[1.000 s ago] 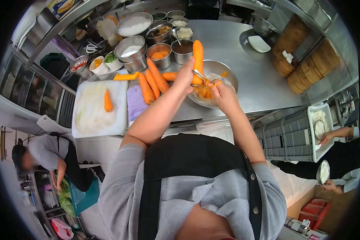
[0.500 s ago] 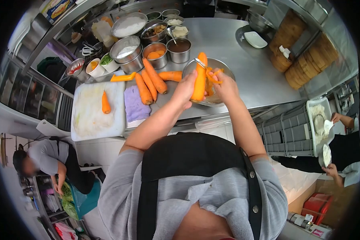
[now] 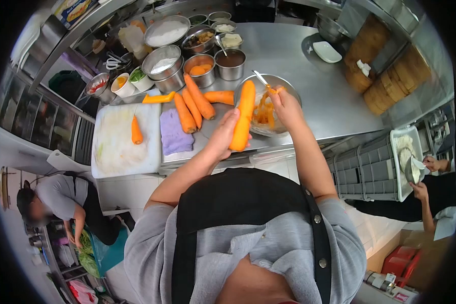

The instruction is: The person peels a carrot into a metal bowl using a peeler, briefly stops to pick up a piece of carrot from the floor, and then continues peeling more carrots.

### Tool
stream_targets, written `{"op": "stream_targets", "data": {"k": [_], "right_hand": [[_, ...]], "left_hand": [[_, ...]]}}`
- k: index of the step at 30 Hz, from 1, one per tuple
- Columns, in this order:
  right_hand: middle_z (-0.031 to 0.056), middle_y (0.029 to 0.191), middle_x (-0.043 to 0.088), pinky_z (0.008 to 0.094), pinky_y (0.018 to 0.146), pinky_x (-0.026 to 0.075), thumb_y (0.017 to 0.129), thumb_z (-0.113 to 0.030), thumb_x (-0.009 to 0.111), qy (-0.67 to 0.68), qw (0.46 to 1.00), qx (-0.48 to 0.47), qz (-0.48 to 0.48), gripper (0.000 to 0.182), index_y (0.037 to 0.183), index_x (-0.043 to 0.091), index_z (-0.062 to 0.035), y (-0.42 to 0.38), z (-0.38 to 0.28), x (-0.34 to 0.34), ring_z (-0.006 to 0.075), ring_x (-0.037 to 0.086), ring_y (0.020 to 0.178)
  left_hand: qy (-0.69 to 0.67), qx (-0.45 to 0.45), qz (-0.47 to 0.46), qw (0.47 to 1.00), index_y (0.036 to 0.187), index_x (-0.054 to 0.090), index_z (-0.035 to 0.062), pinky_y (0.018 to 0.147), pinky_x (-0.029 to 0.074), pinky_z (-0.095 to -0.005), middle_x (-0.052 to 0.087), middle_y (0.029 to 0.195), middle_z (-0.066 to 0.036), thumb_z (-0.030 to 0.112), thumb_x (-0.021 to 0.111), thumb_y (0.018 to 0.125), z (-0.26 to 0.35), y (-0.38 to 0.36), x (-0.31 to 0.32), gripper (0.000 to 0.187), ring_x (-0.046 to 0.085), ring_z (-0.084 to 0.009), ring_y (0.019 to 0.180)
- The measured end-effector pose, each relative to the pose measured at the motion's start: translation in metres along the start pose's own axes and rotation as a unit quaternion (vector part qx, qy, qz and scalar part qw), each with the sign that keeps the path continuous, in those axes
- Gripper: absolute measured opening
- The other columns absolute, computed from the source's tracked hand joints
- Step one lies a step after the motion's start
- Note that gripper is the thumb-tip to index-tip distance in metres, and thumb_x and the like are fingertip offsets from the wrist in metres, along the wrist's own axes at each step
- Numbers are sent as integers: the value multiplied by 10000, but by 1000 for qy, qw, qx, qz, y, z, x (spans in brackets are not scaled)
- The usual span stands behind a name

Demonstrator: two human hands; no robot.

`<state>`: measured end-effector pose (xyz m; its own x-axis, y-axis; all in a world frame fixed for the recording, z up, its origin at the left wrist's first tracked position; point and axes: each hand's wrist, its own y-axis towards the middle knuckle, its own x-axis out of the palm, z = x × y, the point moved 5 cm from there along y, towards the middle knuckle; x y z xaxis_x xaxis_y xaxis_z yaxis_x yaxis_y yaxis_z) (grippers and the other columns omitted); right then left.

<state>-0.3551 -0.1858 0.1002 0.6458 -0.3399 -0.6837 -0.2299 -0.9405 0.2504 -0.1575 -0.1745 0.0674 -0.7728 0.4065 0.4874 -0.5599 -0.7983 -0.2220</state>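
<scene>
My left hand (image 3: 224,133) is wrapped round a large peeled carrot (image 3: 243,115), which stands tilted at the near left side of a metal bowl (image 3: 292,87). My right hand (image 3: 287,108) grips a peeler (image 3: 261,78) over the bowl, its metal end pointing up and left, apart from the carrot. Orange carrot peelings (image 3: 264,112) lie in the bowl below it. Several unpeeled carrots (image 3: 200,103) rest left of the bowl. Beside them is a folded purple cloth (image 3: 176,133). A short carrot (image 3: 136,130) lies on the white cutting board (image 3: 117,152).
Metal containers (image 3: 230,65) of ingredients line the back left of the steel counter (image 3: 325,109). Bamboo steamers (image 3: 396,81) and a white dish (image 3: 327,51) stand at the right. One person (image 3: 66,200) crouches at lower left; another person's hands (image 3: 424,177) work by a white tub (image 3: 408,190).
My right hand has drawn the peeler away from the carrot, over the bowl. My left hand has moved left and nearer to me with the carrot. At right, the co-worker's hands have come together.
</scene>
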Motion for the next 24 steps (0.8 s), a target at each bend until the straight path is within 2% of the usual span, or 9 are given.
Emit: {"op": "stream_targets", "data": {"k": [3, 7, 10, 13, 16, 19, 21, 22, 24], "right_hand": [[176, 892, 642, 434, 729, 470, 943, -368, 459, 24, 1000, 14, 9, 314, 1024, 590, -95, -5, 3, 3, 367, 609, 855], [156, 885, 646, 422, 696, 477, 936, -334, 497, 4, 999, -49, 19, 265, 1006, 592, -97, -20, -5, 6, 352, 620, 823], [138, 864, 649, 422, 669, 479, 927, -315, 518, -26, 996, -76, 23, 235, 990, 594, -101, -28, -16, 0, 344, 624, 787], [127, 815, 643, 428, 644, 478, 912, -306, 532, -51, 994, -80, 57, 217, 966, 593, -105, -28, -21, -10, 339, 623, 751], [121, 771, 632, 434, 629, 477, 899, -296, 541, -82, 990, -101, 48, 198, 941, 588, -109, -28, -23, -17, 334, 620, 727], [115, 765, 628, 437, 615, 478, 896, -293, 539, -83, 985, -147, 27, 185, 927, 584, -116, -35, -31, -15, 329, 620, 709], [112, 774, 631, 438, 607, 479, 897, -293, 538, -72, 981, -176, 34, 180, 925, 583, -122, -35, -31, -10, 328, 621, 703], [113, 769, 630, 441, 607, 479, 898, -298, 535, -78, 985, -152, 33, 182, 925, 583, -125, -33, -26, -10, 331, 620, 704], [115, 760, 628, 448, 607, 479, 899, -309, 530, -87, 990, -103, 31, 187, 925, 583, -131, -25, -17, -9, 336, 620, 706]], "left_hand": [[-81, -35, 17, 996, 1209, 432, 77, 552, 552, -357, 552, 886, -82, 403, 518, 942, 10, 23, -7, 430, 610, -203, 684], [-180, -35, 68, 981, 1223, 457, 59, 582, 553, -354, 554, 909, -79, 361, 565, 923, 26, 61, -7, 439, 610, -204, 720], [-15, 74, 49, 996, 1276, 468, 30, 691, 531, -322, 576, 990, -89, 355, 547, 938, 42, 77, -2, 475, 601, -191, 833], [54, 101, 88, 989, 1324, 456, 26, 798, 479, -286, 587, 1063, -95, 358, 514, 957, 43, 79, 2, 498, 575, -172, 936], [100, 84, 78, 988, 1294, 477, 31, 843, 444, -273, 591, 1080, -95, 368, 462, 979, 34, 74, 8, 461, 561, -154, 964], [73, 37, 108, 991, 1255, 507, 38, 814, 450, -270, 598, 1055, -87, 376, 426, 989, 35, 66, 16, 438, 564, -152, 942], [75, 23, 91, 993, 1161, 518, 34, 673, 484, -286, 598, 933, -99, 384, 387, 999, 30, 71, 9, 408, 595, -174, 760], [76, 15, 84, 993, 1115, 524, 32, 603, 501, -294, 598, 872, -104, 389, 368, 1004, 26, 73, 6, 405, 611, -186, 669], [113, 52, 68, 990, 1051, 519, 34, 573, 498, -297, 588, 835, -107, 390, 369, 1003, 21, 72, 6, 389, 605, -190, 630]]}}
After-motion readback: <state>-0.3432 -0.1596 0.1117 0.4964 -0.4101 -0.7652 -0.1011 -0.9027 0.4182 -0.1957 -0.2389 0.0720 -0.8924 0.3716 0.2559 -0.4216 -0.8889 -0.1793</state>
